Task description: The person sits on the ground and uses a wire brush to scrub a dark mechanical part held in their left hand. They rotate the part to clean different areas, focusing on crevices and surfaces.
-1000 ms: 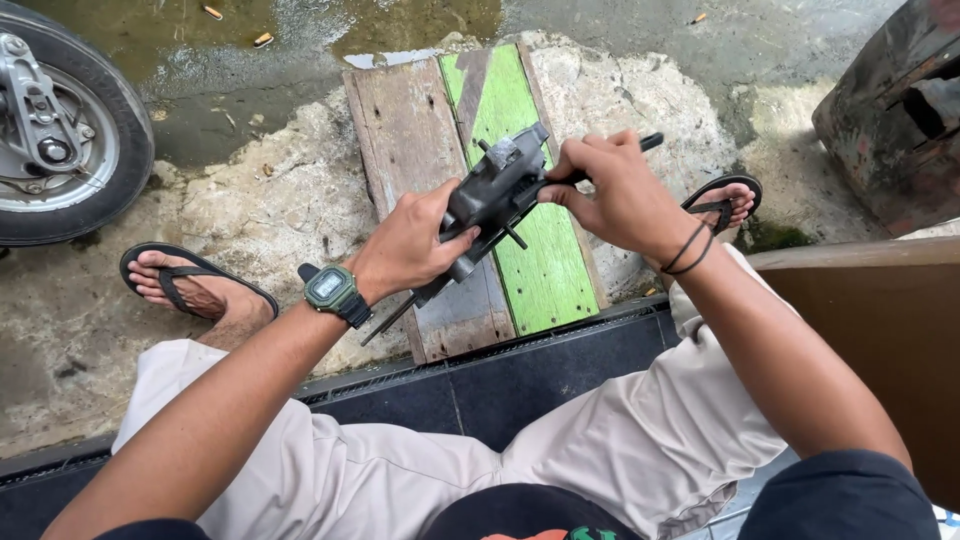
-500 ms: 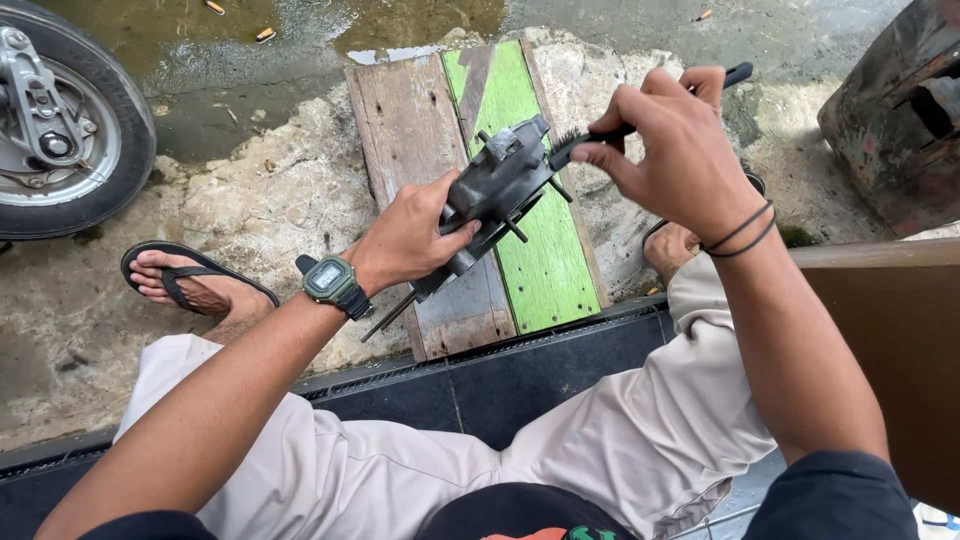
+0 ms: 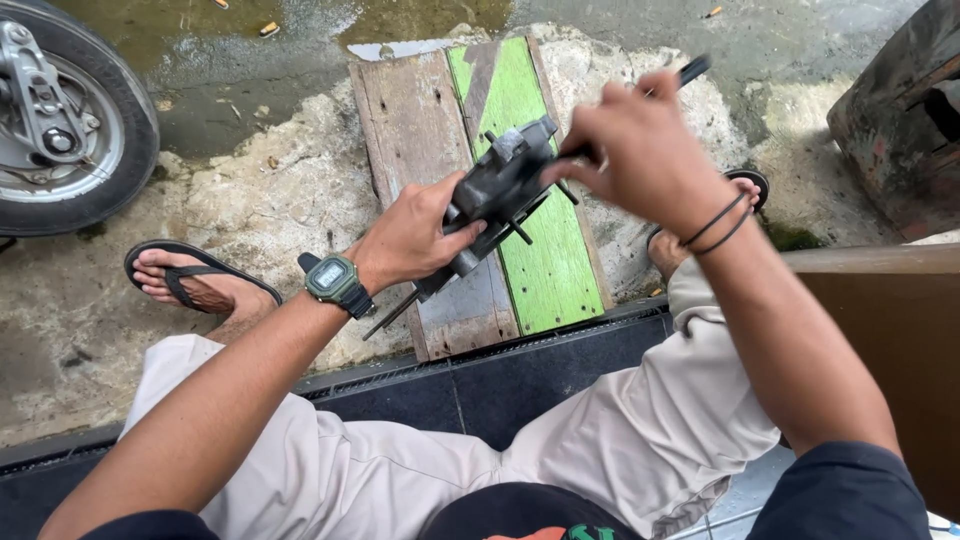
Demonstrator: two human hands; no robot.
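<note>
Since the earlier frame, the right hand (image 3: 640, 150) has been raised a little and swung toward the middle, so that the thin black tool (image 3: 690, 70) held in it now points up and to the right, its tip shown above the knuckles. The tool is gripped by clenched fingers, and its working end is set against the upper end of the grey metal part (image 3: 495, 195). The right hand is blurred, so the exact grip cannot be told.

That metal part is grasped by the left hand (image 3: 410, 240), whose fingers are wrapped around its lower end. It is held tilted, just above the wooden boards (image 3: 420, 130), one bare grey and one painted green (image 3: 545, 255), which are laid on rough pale concrete.

A green digital watch (image 3: 332, 280) is worn on the left wrist, and thin black bands (image 3: 715, 222) are seen on the right wrist. A sandalled foot (image 3: 195, 280) is rested on the ground at the left, near a motorbike wheel (image 3: 70, 120).
</note>
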